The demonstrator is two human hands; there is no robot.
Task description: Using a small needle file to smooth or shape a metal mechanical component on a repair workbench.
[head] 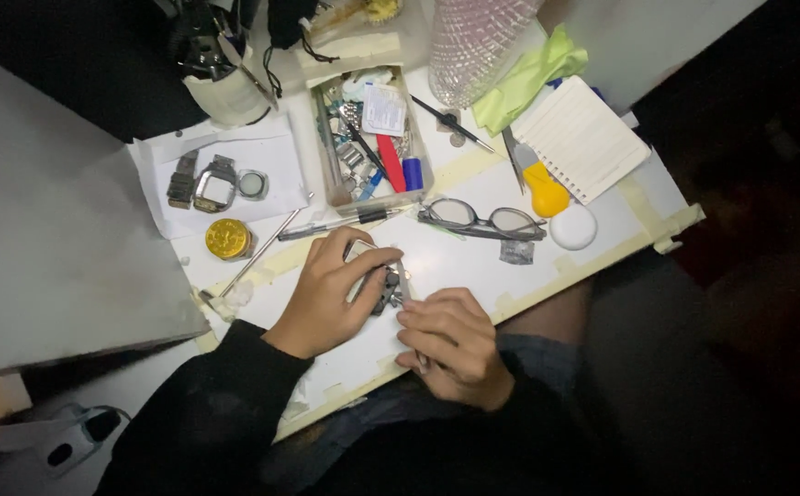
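Watch band (383,292) sat pinned flat under the left hand (331,289), fingers curled over it to steady it, while the right hand (450,344) pinched a thin tool (403,278) at its links.

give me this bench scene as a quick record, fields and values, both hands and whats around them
surface: white work table with tape along its edge
left hand: left hand pressing a small dark metal watch part to the table
right hand: right hand pinching a thin tool at that part
near the hands: eyeglasses, gold round tin, pen
further back: parts tray, square watch case on paper, notepad, green cloth
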